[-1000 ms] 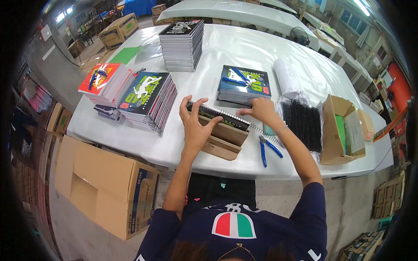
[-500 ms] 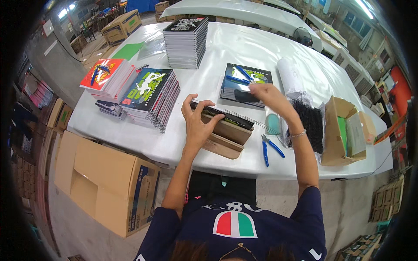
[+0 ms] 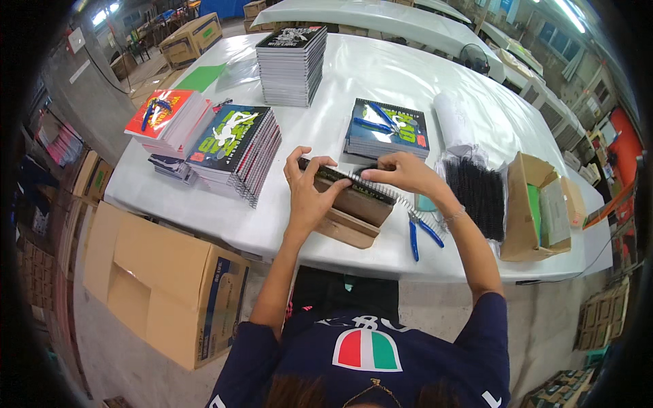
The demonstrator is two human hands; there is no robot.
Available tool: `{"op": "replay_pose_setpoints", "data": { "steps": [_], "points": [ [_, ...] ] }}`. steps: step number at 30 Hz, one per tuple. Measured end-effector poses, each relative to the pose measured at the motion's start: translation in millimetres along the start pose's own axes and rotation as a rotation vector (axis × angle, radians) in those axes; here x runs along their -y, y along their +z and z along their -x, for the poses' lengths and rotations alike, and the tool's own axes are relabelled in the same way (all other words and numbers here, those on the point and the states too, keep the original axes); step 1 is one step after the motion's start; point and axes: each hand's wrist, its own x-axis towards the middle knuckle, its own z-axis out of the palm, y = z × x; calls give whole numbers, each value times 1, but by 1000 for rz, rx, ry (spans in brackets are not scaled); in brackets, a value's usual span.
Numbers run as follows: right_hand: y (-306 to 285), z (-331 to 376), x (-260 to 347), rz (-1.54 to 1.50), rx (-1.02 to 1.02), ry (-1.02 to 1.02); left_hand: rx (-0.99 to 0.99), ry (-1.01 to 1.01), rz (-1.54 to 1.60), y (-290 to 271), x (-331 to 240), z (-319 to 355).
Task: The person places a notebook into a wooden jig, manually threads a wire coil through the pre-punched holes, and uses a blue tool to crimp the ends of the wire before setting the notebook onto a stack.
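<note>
A black-covered notebook [image 3: 382, 196] stands spine edge up in a brown wooden stand [image 3: 350, 233] near the table's front edge. My left hand [image 3: 307, 200] is closed on the notebook, fingers over the far side and thumb on the near face. Along its upper edge runs a wire coil [image 3: 403, 199], whose loose end trails right. My right hand [image 3: 411, 173] is closed on a small dark pad-like object [image 3: 368, 171], mostly hidden by the fingers, against the coil. Blue-handled pliers [image 3: 423, 234] lie just right of the stand.
Blue-green notebooks [image 3: 401, 139] with another pair of pliers on top lie beyond my right hand. Stacked notebooks [image 3: 235, 146] stand left, a taller stack [image 3: 289, 68] behind. At right are black coils [image 3: 476, 197] and a small carton [image 3: 520, 228]; a large carton [image 3: 170, 285] sits lower left.
My right hand has come down and left from the blue-green notebooks to the coil, bringing the dark object. My left hand keeps its hold on the notebook.
</note>
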Motion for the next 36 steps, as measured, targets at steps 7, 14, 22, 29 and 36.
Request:
{"op": "replay_pose_setpoints", "data": {
  "steps": [7,14,22,29,36],
  "points": [
    [-3,-10,-21,-500,-7,73,22,-13,10,1,-5,1],
    [11,-13,-16,-355,-103,-137,23,-1,-41,-2,0,2],
    [16,-26,-5,-34,-87,-5,69,-28,-5,-11,2,3],
    [31,-34,-16,-299,-178,-43,36,20,42,-10,9,-1],
    [45,-54,-25,-7,-243,-183,45,39,143,-10,10,-7]
  ]
}}
